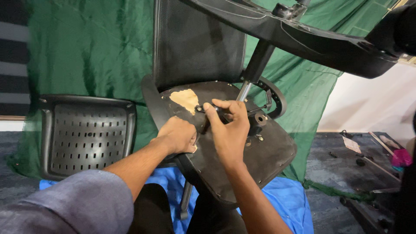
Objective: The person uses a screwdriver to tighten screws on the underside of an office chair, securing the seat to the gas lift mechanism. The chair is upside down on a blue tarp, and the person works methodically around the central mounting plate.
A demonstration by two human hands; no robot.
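- My right hand point(229, 125) is curled shut on a black lever handle point(212, 113) on the mechanism under an upturned office chair; thumb on top, fingers wrapped over it.
- My left hand point(177, 135) is closed into a loose fist, pressed on the seat underside point(268, 151) just left of the right hand; I can't tell if anything is inside the fist.
- The two hands are almost touching, near the middle of the seat bottom.
- The seat underside is black, tilted toward me, with a torn tan patch point(186, 99) above the left hand.
- A thin metal rod point(258, 107) runs right from the lever area to a curved black armrest loop point(277, 97).
- A round black fitting point(261, 118) sits just right of the right hand, with small bolts point(260, 138) near it on the plate.
- The gas cylinder point(255, 69) rises from the mechanism up to the black star base point(303, 39), which spans the top of the view.
- The chair's mesh backrest point(195, 43) stands behind the seat against a green cloth backdrop point(86, 52).
- A separate black perforated plastic panel point(86, 134) leans against the cloth at left, well apart from the hands.
- A blue sheet point(281, 195) lies on the floor under the chair.
- Small loose parts point(359, 161) lie on the dark floor at right, with a pink object point(401, 157) at the edge.
- My grey sleeve point(73, 203) is at lower left.
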